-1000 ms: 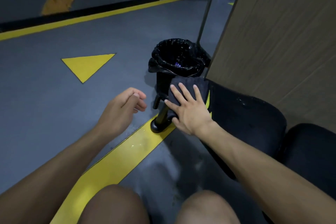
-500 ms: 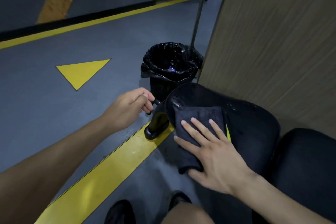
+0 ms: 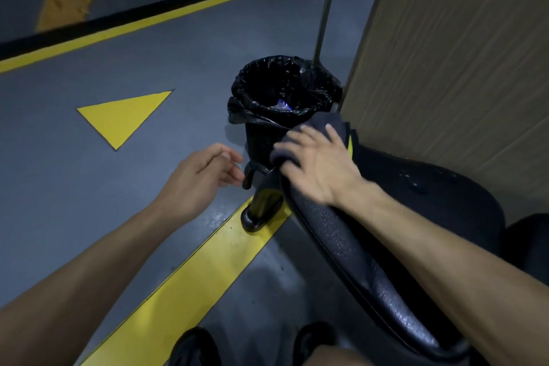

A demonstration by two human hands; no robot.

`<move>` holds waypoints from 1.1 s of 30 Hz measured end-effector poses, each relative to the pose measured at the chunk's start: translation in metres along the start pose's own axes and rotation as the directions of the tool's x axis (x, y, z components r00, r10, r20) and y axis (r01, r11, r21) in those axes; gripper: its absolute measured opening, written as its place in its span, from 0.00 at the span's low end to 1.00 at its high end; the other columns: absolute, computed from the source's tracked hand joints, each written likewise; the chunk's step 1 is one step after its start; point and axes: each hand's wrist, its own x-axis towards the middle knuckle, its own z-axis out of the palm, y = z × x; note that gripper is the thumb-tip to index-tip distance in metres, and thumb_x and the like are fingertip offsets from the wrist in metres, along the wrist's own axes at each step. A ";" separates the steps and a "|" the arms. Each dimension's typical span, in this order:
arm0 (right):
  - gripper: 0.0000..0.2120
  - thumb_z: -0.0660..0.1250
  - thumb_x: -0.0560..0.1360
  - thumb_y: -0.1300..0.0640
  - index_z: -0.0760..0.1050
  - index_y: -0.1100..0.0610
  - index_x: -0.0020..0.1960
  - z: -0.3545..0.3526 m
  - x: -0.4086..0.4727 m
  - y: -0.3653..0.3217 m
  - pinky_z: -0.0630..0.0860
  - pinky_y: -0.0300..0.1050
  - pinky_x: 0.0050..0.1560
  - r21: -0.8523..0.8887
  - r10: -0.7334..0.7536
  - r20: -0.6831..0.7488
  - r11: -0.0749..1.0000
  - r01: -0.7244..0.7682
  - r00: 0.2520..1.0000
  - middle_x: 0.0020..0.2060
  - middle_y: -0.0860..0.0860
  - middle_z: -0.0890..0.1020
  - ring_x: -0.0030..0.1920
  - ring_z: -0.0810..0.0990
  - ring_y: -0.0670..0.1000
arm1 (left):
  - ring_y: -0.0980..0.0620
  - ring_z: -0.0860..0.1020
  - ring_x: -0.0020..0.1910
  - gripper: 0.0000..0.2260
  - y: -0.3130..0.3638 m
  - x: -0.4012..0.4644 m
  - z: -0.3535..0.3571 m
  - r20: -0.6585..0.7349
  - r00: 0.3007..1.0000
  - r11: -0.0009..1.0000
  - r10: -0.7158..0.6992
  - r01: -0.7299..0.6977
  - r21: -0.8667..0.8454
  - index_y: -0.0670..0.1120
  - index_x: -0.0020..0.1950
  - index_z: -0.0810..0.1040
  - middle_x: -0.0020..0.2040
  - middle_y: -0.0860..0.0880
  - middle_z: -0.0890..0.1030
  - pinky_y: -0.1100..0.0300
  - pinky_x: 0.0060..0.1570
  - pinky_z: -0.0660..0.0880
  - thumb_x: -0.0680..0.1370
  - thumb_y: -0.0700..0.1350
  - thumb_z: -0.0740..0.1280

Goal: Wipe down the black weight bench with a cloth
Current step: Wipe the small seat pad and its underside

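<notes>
The black weight bench runs along the right side, its padded top wet and speckled with droplets. My right hand lies flat, fingers spread, pressing a dark cloth onto the far end of the pad. The cloth bunches under my fingers and shows a yellow edge. My left hand hovers loosely curled, holding nothing, just left of a small black handle on the bench's front leg.
A black bin with a liner stands right beyond the bench end, a metal pole rising behind it. A wood-look wall panel borders the bench on the right. Yellow floor stripe and triangle mark grey floor. My shoes show below.
My right hand has slid the cloth from the middle of the pad out to the far end near the bin. My left hand has let go of the small black handle and drawn back slightly.
</notes>
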 end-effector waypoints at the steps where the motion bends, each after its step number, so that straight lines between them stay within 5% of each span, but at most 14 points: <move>1: 0.30 0.47 0.74 0.41 0.65 0.39 0.75 0.001 -0.023 -0.007 0.41 0.60 0.78 0.009 -0.099 -0.013 0.995 0.099 0.995 0.79 0.46 0.61 0.80 0.51 0.51 | 0.49 0.85 0.46 0.14 0.001 0.003 -0.001 0.002 1.000 1.000 0.004 -0.004 -0.016 0.48 0.52 0.80 0.44 0.47 0.86 0.55 0.50 0.76 0.85 0.43 0.54; 4: 0.32 0.50 0.73 0.41 0.64 0.41 0.77 0.003 -0.070 -0.009 0.40 0.55 0.79 0.038 -0.318 0.011 0.947 0.318 0.948 0.80 0.43 0.56 0.81 0.46 0.47 | 0.49 0.85 0.45 0.13 0.006 0.013 -0.001 0.010 1.000 0.999 -0.001 0.001 -0.040 0.47 0.52 0.80 0.44 0.47 0.86 0.54 0.52 0.76 0.81 0.48 0.56; 6: 0.30 0.49 0.74 0.41 0.62 0.39 0.77 -0.004 -0.053 0.010 0.40 0.51 0.79 0.117 -0.277 0.023 0.955 0.272 0.961 0.80 0.42 0.55 0.80 0.47 0.44 | 0.50 0.85 0.44 0.14 0.010 0.018 0.000 0.022 1.000 0.999 0.005 -0.004 -0.037 0.47 0.52 0.80 0.43 0.47 0.86 0.53 0.52 0.77 0.80 0.49 0.56; 9: 0.23 0.51 0.80 0.43 0.68 0.42 0.73 -0.017 -0.005 0.047 0.56 0.50 0.75 0.242 0.093 -0.009 0.966 -0.088 0.996 0.77 0.48 0.67 0.76 0.64 0.50 | 0.51 0.85 0.44 0.13 0.018 0.022 0.000 0.048 0.998 0.999 0.034 -0.035 0.007 0.47 0.52 0.80 0.43 0.47 0.86 0.54 0.51 0.77 0.85 0.44 0.55; 11: 0.17 0.51 0.81 0.42 0.74 0.48 0.61 -0.020 0.018 0.067 0.68 0.52 0.60 0.331 0.382 0.069 0.863 -0.382 0.922 0.67 0.55 0.78 0.62 0.75 0.58 | 0.50 0.85 0.44 0.15 0.024 0.023 -0.001 0.050 0.998 0.999 0.041 -0.043 0.029 0.47 0.52 0.80 0.44 0.47 0.86 0.54 0.51 0.77 0.86 0.41 0.54; 12: 0.18 0.50 0.81 0.41 0.74 0.48 0.58 -0.018 0.019 0.068 0.69 0.52 0.57 0.310 0.409 0.071 0.858 -0.410 0.910 0.64 0.56 0.79 0.61 0.76 0.59 | 0.49 0.85 0.44 0.15 0.027 0.023 -0.001 0.048 0.998 0.999 0.042 -0.044 0.033 0.47 0.52 0.80 0.44 0.46 0.86 0.53 0.51 0.78 0.86 0.41 0.53; 14: 0.23 0.48 0.80 0.41 0.73 0.44 0.67 -0.009 0.000 0.060 0.65 0.53 0.69 0.219 0.294 -0.024 0.934 -0.282 0.955 0.71 0.52 0.75 0.71 0.71 0.56 | 0.49 0.85 0.44 0.15 0.033 0.025 0.002 0.056 0.998 0.998 0.042 -0.044 0.035 0.46 0.52 0.80 0.44 0.46 0.86 0.55 0.51 0.78 0.86 0.41 0.53; 16: 0.30 0.45 0.76 0.41 0.62 0.40 0.77 -0.006 -0.044 0.037 0.49 0.54 0.79 0.137 0.047 -0.088 0.990 -0.034 0.995 0.80 0.47 0.60 0.80 0.56 0.49 | 0.49 0.85 0.45 0.15 0.040 0.027 0.006 0.077 0.996 0.999 0.038 -0.041 0.029 0.46 0.53 0.80 0.44 0.46 0.86 0.58 0.50 0.77 0.86 0.41 0.53; 20: 0.31 0.46 0.75 0.43 0.56 0.38 0.79 -0.009 -0.102 0.039 0.38 0.47 0.79 0.242 -0.174 -0.002 0.955 0.170 0.985 0.80 0.39 0.50 0.80 0.44 0.41 | 0.49 0.85 0.43 0.15 0.056 0.031 0.021 0.132 0.990 0.997 0.058 -0.064 0.047 0.47 0.52 0.80 0.44 0.45 0.86 0.59 0.48 0.76 0.86 0.42 0.53; 23: 0.28 0.48 0.79 0.40 0.64 0.44 0.77 -0.018 -0.066 0.078 0.53 0.49 0.78 0.327 0.065 -0.049 0.944 -0.046 0.997 0.78 0.44 0.63 0.78 0.59 0.46 | 0.49 0.85 0.44 0.15 0.067 0.026 0.031 0.178 0.982 0.994 0.066 -0.080 0.074 0.48 0.52 0.80 0.44 0.46 0.86 0.59 0.48 0.77 0.86 0.42 0.53; 26: 0.24 0.49 0.83 0.41 0.71 0.52 0.69 -0.024 -0.033 0.100 0.65 0.50 0.65 0.308 0.436 0.073 0.845 -0.437 0.897 0.71 0.57 0.74 0.70 0.72 0.59 | 0.51 0.85 0.44 0.15 0.074 0.015 0.040 0.199 0.978 0.992 0.068 -0.087 0.089 0.49 0.52 0.80 0.44 0.46 0.86 0.59 0.47 0.76 0.86 0.42 0.54; 28: 0.26 0.46 0.81 0.40 0.67 0.47 0.75 -0.017 -0.049 0.090 0.58 0.51 0.74 0.201 0.356 -0.007 0.916 -0.347 0.934 0.76 0.54 0.68 0.75 0.66 0.54 | 0.50 0.85 0.44 0.14 0.078 0.011 0.046 0.217 0.973 0.990 0.075 -0.099 0.098 0.50 0.52 0.80 0.44 0.47 0.86 0.53 0.49 0.77 0.85 0.45 0.54; 30: 0.32 0.43 0.76 0.40 0.58 0.42 0.79 -0.011 -0.085 0.066 0.46 0.52 0.79 0.104 0.110 -0.078 0.989 -0.102 0.991 0.80 0.49 0.58 0.80 0.54 0.49 | 0.50 0.85 0.44 0.14 0.081 0.010 0.053 0.214 0.974 0.990 0.071 -0.095 0.103 0.51 0.51 0.80 0.44 0.47 0.86 0.50 0.50 0.77 0.83 0.46 0.54; 33: 0.32 0.47 0.75 0.42 0.54 0.40 0.80 -0.007 -0.141 0.051 0.39 0.49 0.79 0.179 -0.139 -0.048 0.973 0.145 0.989 0.81 0.44 0.50 0.80 0.45 0.44 | 0.50 0.84 0.43 0.15 0.085 0.009 0.064 0.208 0.975 0.990 0.072 -0.096 0.106 0.49 0.50 0.80 0.44 0.46 0.86 0.54 0.49 0.77 0.85 0.42 0.54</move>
